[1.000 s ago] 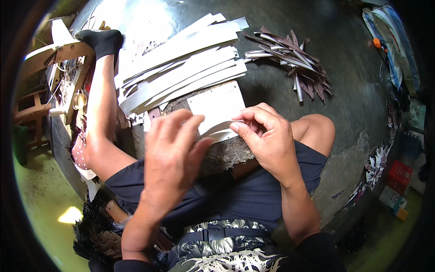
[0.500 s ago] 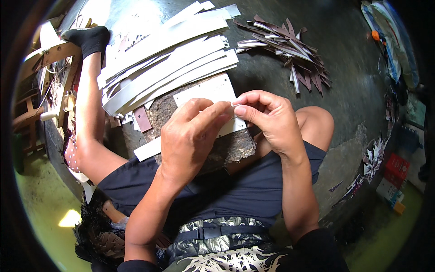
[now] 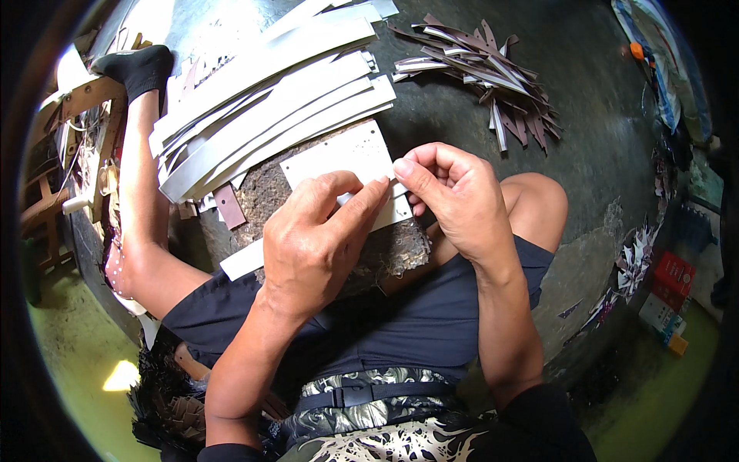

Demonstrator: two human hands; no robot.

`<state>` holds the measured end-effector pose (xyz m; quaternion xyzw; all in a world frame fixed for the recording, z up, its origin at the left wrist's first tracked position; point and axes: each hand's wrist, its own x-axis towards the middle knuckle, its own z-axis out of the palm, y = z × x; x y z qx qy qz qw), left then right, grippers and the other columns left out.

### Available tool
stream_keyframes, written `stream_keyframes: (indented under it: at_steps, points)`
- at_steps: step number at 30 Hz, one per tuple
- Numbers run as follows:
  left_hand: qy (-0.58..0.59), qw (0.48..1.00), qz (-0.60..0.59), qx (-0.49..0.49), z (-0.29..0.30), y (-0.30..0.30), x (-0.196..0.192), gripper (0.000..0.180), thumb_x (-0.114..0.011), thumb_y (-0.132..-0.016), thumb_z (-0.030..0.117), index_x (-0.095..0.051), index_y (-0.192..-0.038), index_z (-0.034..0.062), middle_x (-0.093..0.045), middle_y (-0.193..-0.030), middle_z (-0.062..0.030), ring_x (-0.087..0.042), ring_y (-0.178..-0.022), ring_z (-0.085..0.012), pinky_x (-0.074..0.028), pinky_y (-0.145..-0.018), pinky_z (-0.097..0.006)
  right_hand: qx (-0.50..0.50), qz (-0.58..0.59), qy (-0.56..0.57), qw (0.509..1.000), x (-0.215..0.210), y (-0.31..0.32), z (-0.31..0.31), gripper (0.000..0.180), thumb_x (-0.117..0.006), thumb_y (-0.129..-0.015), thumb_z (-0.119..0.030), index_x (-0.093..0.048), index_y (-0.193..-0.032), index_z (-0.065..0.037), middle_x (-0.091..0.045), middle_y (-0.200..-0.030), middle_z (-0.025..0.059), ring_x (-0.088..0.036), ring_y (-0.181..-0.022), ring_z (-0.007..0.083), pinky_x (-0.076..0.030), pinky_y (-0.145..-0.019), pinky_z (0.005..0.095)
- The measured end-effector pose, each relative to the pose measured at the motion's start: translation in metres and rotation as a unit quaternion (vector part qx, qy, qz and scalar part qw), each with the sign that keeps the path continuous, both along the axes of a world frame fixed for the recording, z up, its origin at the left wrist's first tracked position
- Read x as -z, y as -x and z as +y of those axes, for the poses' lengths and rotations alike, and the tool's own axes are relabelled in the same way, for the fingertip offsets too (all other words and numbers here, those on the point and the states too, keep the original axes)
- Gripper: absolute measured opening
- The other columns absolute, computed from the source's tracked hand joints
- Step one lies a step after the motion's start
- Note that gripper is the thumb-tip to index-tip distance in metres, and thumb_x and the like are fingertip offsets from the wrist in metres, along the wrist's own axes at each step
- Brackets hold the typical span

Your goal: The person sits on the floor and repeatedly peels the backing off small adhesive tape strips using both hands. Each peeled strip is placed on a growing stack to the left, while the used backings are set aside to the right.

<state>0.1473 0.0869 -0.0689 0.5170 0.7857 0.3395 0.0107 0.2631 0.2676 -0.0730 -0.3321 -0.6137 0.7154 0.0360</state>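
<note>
In my lap, a rough brown block [image 3: 265,192] carries a white board [image 3: 339,154] with small dark holes near its edges. A narrow white strip [image 3: 245,260] lies slantwise across it, passing under my left hand [image 3: 312,231]. That hand is closed, its fingertips on the strip near the board's right side; the thumb is mostly hidden. Just to the right, my right hand [image 3: 460,200] is closed in a pinch, thumb against forefinger. Whatever is between those fingertips is too small to make out. The two hands' fingertips are close but apart.
Long white strips [image 3: 269,115] are stacked beyond the block. A heap of brown and white cut strips [image 3: 493,69] lies on the dark floor at far right. A small brown piece [image 3: 229,206] sits left of the block. A wooden frame [image 3: 92,146] stands at left, a red box [image 3: 673,279] at right.
My right hand's fingertips have parted slightly from my left hand's and risen a little, its thumb now higher. The left hand keeps nearly the same place. The whole view has shifted slightly.
</note>
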Motion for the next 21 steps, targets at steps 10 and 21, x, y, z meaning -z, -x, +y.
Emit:
stream_keyframes:
  at_steps: [10,21]
  points:
    - [0.007,1.000,-0.007,0.024,0.000,0.003,0.001,0.036,-0.088,-0.091,0.007,-0.084,-0.126,0.0113,-0.070,-0.105,-0.0043,-0.067,-0.078,-0.0200,-0.058,-0.067,-0.035,-0.007,0.013,0.063,0.998,0.010,-0.002,0.006,0.021,-0.077,-0.113,-0.020,-0.078,-0.115,0.000,-0.072,-0.092,-0.0024,-0.063,-0.079,0.0032,-0.054,-0.072,0.0209]
    - [0.038,0.999,-0.037,-0.003,0.008,-0.003,-0.008,0.032,-0.091,-0.091,0.004,-0.087,-0.122,0.0091,-0.072,-0.105,-0.0078,-0.075,-0.086,-0.0210,-0.062,-0.072,-0.036,0.057,0.032,0.056,0.996,0.025,0.001,-0.009,0.023,-0.073,-0.116,-0.023,-0.073,-0.108,-0.002,-0.067,-0.087,-0.0049,-0.055,-0.077,0.0000,-0.047,-0.066,0.0207]
